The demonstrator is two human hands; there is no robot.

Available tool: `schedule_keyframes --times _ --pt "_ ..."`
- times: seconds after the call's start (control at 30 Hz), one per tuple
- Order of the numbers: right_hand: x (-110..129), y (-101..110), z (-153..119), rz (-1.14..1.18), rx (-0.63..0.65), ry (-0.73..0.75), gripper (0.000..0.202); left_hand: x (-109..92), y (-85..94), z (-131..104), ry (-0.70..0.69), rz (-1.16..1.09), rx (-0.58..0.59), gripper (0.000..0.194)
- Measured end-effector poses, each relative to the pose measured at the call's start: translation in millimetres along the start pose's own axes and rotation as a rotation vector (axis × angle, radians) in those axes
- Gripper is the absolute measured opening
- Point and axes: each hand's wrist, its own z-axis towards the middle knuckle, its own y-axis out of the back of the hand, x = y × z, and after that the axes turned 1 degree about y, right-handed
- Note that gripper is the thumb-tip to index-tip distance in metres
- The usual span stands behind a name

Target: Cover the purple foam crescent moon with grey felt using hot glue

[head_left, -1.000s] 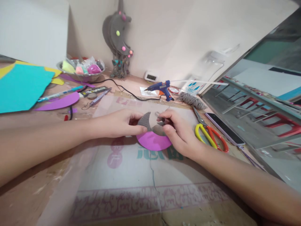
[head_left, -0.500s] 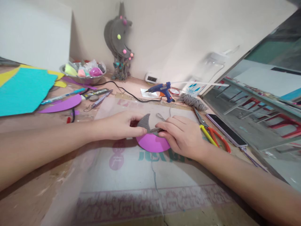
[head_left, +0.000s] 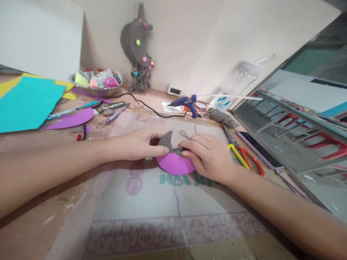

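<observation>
The purple crescent (head_left: 175,165), its left tip wrapped in grey yarn (head_left: 166,141), lies between the hands: at 3 o'clock from the left hand (head_left: 137,144), at 9 o'clock from the right hand (head_left: 210,155). The left fingers close on the wrapped tip, thumb over its front. The right fingers are pinched nearly shut at the grey strand beside it; their exact hold is partly hidden

From the crescent, a blue glue gun (head_left: 187,104) rests near 12 o'clock on the surface (head_left: 151,97), scissors (head_left: 240,154) and a phone (head_left: 260,150) at 3, a yarn bundle (head_left: 221,117) between 1 and 2, a metal bowl (head_left: 94,89) between 10 and 11, and a turquoise sheet (head_left: 32,104) at 10. A grey moon ornament (head_left: 137,43) stands against the wall at 11. Beyond, red stools (head_left: 329,144) show between 2 and 3 o'clock
</observation>
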Motion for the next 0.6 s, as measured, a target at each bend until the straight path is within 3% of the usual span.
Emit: schedule_keyframes --times 0.6 --pt "-3.4 -4.1 0.2 0.124 0.026 -0.007 0.021 1.6 0.9 -1.5 0.007 -0.051 0.045 0.008"
